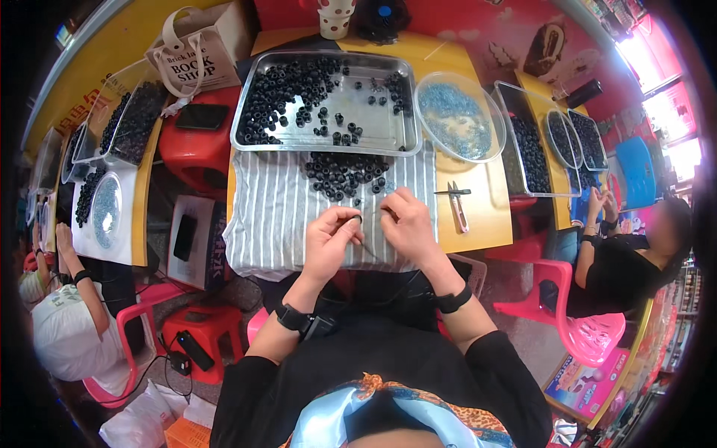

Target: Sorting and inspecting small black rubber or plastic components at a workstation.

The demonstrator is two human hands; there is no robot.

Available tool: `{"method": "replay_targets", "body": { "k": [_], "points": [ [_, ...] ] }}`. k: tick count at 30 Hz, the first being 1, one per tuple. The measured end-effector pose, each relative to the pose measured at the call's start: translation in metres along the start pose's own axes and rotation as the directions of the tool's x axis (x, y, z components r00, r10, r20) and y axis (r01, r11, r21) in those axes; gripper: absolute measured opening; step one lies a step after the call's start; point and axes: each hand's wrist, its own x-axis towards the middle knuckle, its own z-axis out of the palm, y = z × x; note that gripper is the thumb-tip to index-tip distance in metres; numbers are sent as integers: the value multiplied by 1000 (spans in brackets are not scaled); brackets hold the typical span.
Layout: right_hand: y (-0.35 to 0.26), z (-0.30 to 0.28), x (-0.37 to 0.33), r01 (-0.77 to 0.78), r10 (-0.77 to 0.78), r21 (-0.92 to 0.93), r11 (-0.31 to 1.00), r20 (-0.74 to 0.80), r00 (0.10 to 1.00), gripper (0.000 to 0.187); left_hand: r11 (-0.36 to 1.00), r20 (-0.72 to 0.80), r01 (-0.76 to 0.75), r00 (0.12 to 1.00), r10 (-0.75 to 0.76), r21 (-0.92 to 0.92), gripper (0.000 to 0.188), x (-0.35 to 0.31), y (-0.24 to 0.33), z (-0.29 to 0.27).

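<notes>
My left hand (327, 243) is closed, its thumb and fingertips pinching a small black ring-shaped part (357, 218). Close beside it on the right, my right hand (409, 230) is also closed in a pinch; whatever is between its fingertips is too small to make out. Both hands are over a grey-and-white striped cloth (261, 209) spread on the table. Just beyond them lies a loose pile of black ring-shaped parts (340, 173). More of these parts fill the left side of a metal tray (381, 128) behind the pile.
Right of the tray stands a round clear plastic container (499, 138) of tiny pale-blue pieces. Small thread snips (458, 210) lie on the table below it. A phone (202, 116) rests on a red stool at left. Other people work at side tables (140, 224) to the left and right.
</notes>
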Motion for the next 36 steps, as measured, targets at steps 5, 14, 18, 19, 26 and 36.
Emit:
{"method": "replay_targets", "body": {
  "k": [5, 14, 18, 19, 26, 36],
  "points": [
    [19, -18, 23, -45, 38, -113, 993, -59, 998, 9, 910, 205, 160, 975, -85, -383, 19, 0, -7, -8],
    [24, -21, 46, -94, 148, -271, 958, 186, 971, 16, 876, 243, 172, 968, -65, -451, 20, 6, -7, -11],
    [22, -22, 41, -67, 132, -320, 945, 187, 973, 15, 874, 248, 176, 967, -65, -454, 20, 6, -8, -11],
    [22, -26, 36, -84, 147, -300, 950, 193, 970, 14, 874, 246, 174, 967, -65, -453, 20, 6, -7, -12],
    [7, -42, 7, -285, 264, 68, 956, 221, 939, 7, 891, 235, 191, 967, -99, -411, 18, 5, -5, -9],
    [-19, -15, -7, -308, 178, 457, 834, 305, 935, 8, 909, 251, 186, 964, -94, -374, 18, 2, -7, -10]
  ]
}}
